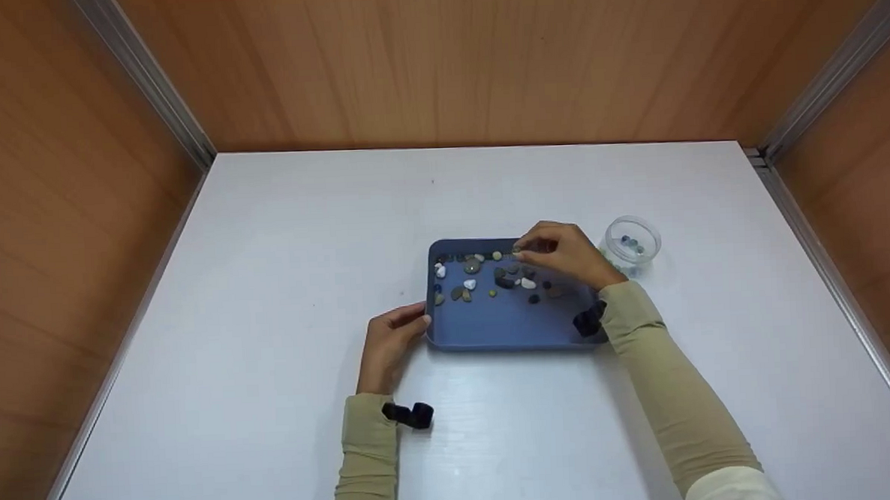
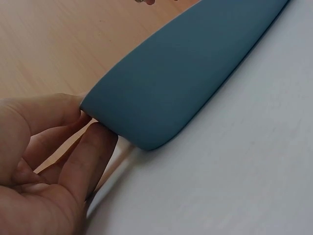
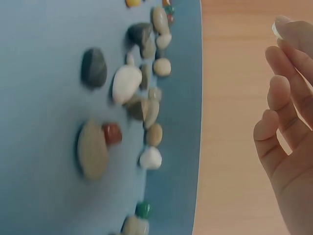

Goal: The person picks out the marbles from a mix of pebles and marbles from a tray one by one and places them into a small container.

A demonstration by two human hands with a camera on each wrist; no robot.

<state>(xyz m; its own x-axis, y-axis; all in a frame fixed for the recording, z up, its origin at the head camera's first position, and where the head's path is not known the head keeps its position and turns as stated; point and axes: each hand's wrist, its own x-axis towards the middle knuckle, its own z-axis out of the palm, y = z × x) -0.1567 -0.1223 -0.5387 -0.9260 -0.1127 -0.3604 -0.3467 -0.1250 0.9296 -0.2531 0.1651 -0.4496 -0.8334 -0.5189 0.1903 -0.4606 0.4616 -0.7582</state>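
Observation:
A shallow blue tray [image 1: 493, 329] lies on the white table with several small stones spread mostly across its far half. My left hand [image 1: 390, 344] holds the tray's left side; in the left wrist view its fingertips are against the tray's corner. Above the tray's far edge is my right hand [image 1: 569, 256]. In the right wrist view, its thumb and forefinger pinch a small pale stone [image 3: 276, 31], mostly hidden by the fingertips. The other fingers are loosely bent. A white stone [image 3: 127, 84], a dark grey stone [image 3: 94, 67] and a reddish stone [image 3: 112, 133] lie in the tray.
A round clear dish [image 1: 633, 218] stands just right of the tray's far corner, with several small bluish and pale pieces in it. Wooden panels [image 1: 467, 61] rise behind the white table [image 1: 229, 304] and on both sides.

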